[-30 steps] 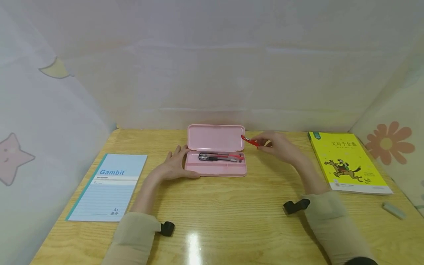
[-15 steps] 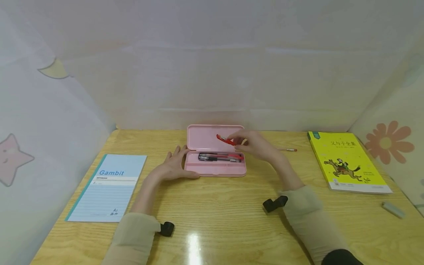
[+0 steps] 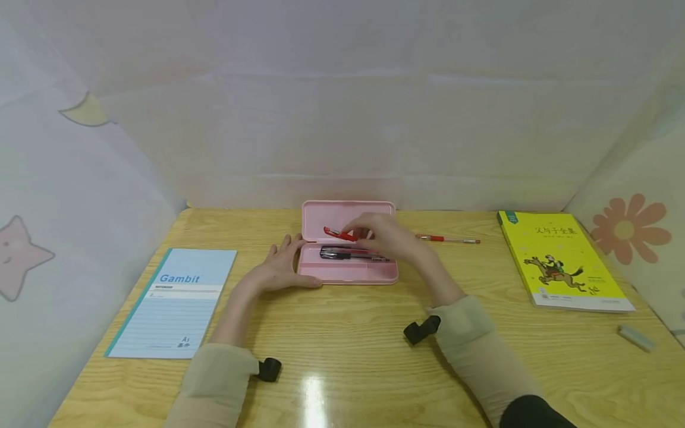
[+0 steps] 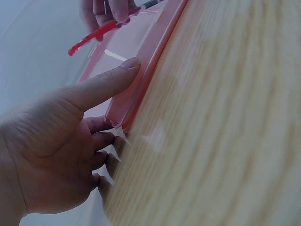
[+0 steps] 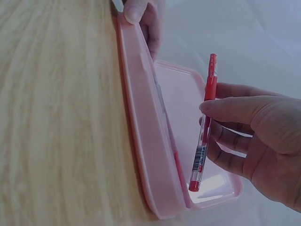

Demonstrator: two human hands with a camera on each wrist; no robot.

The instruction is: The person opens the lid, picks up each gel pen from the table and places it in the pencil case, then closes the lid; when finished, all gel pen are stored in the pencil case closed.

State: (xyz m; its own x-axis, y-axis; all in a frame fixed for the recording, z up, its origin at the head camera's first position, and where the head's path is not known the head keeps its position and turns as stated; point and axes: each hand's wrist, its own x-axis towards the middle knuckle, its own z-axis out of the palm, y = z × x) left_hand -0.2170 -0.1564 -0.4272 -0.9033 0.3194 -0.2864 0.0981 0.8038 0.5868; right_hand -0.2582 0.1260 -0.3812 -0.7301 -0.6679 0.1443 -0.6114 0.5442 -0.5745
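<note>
And here's the red pen [image 3: 339, 233], up in the air over the hinge side of the pink pencil case [image 3: 334, 274], capped end pointing left, not yet laid in any compartment. Below it, the far compartment already has pens in it, black-capped ones [image 3: 335, 254] at the left end, so the danger is a pile-up: let go at this slant and it could lodge across them or over the divider, and a lid [image 3: 316, 221] folded onto that might not close flat. A loose pinch could also let the barrel swivel.

Look at the right hand [image 3: 386, 236]: thumb and fingers nearly together, nipping the pen around the bottom of its cap. The left hand [image 3: 280, 267] is spread wide, thumb along the near rim, fingers about the left end; lift that and a bump could skid the case across the table [image 3: 342, 333].

Out to the right, a second red pen [image 3: 446, 239] lies loose behind the right forearm, and a careless sweep might roll it. Notebook [image 3: 176, 309] far left, yellow book [image 3: 562, 255] far right, both well apart from the action.
</note>
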